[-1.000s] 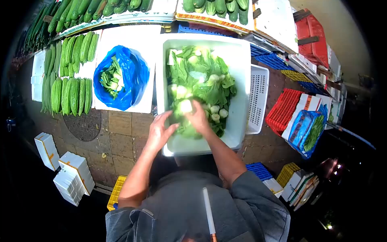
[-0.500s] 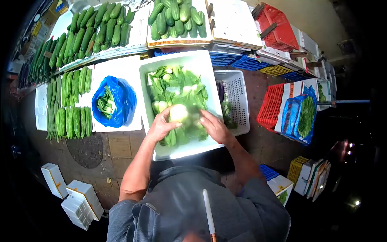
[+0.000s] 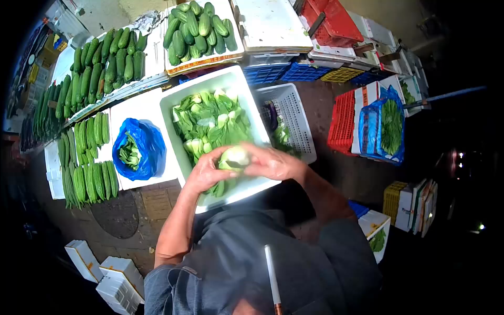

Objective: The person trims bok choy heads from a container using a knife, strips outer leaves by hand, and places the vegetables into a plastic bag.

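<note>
The left hand (image 3: 209, 171) clasps a bok choy (image 3: 234, 157) toward the near edge of the white tub (image 3: 210, 84) while the blurred right hand (image 3: 272, 161), finger-hold unclear, seemingly cleans it, next calling for steadiness.

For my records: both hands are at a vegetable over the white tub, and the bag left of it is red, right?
The bag is blue, not red, in the head view; left hand and right hand are at the vegetable over the tub.
</note>
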A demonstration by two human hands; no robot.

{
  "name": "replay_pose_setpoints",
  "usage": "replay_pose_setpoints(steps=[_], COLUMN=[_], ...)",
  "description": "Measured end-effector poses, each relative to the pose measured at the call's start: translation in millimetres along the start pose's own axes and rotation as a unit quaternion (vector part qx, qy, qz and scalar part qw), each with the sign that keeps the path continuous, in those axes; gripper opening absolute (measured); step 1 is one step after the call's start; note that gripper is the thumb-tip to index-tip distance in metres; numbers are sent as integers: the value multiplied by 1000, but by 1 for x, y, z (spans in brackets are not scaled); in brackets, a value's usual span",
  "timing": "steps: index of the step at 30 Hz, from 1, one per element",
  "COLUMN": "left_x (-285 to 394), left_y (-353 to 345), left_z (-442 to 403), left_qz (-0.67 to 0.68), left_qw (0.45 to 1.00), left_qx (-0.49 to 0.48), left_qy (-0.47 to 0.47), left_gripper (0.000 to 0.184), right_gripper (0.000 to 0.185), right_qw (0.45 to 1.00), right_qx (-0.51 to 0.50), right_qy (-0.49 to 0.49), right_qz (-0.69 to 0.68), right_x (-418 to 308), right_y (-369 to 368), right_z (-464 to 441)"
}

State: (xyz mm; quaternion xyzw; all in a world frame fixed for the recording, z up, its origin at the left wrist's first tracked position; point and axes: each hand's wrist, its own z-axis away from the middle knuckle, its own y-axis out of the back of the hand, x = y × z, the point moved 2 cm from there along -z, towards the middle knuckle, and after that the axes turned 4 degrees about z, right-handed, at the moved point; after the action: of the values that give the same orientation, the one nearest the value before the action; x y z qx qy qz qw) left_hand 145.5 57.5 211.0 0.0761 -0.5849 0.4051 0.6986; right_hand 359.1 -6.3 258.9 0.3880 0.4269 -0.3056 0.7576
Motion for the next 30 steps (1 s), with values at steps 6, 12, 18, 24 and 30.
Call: replay_pose_setpoints(steps=[6, 12, 18, 24, 30], left_x=[6, -2, -4, 4, 3], left_y=[-11, -13, -30, -52, -60], left_z=[-1, -6, -16, -32, -51], left_qz=[21, 11, -12, -95, 49], left_qw=[1000, 999, 998, 993, 995], left_qx=[-3, -7, -46, -64, -84], left_qy=[16, 36, 30, 37, 24], left_gripper=[73, 71, 69, 72, 75], right_gripper=[56, 55, 60, 55, 55], right_qw=[997, 989, 991, 983, 907], right_qx=[-30, 5, 36, 102, 276], right_qy=[-35, -35, -65, -93, -152], right_qz=[-62, -143, -115, -122, -279], right_x=[-9, -2, 18, 51, 146], right_y=[8, 8, 13, 16, 8], right_z=[9, 19, 43, 63, 105])
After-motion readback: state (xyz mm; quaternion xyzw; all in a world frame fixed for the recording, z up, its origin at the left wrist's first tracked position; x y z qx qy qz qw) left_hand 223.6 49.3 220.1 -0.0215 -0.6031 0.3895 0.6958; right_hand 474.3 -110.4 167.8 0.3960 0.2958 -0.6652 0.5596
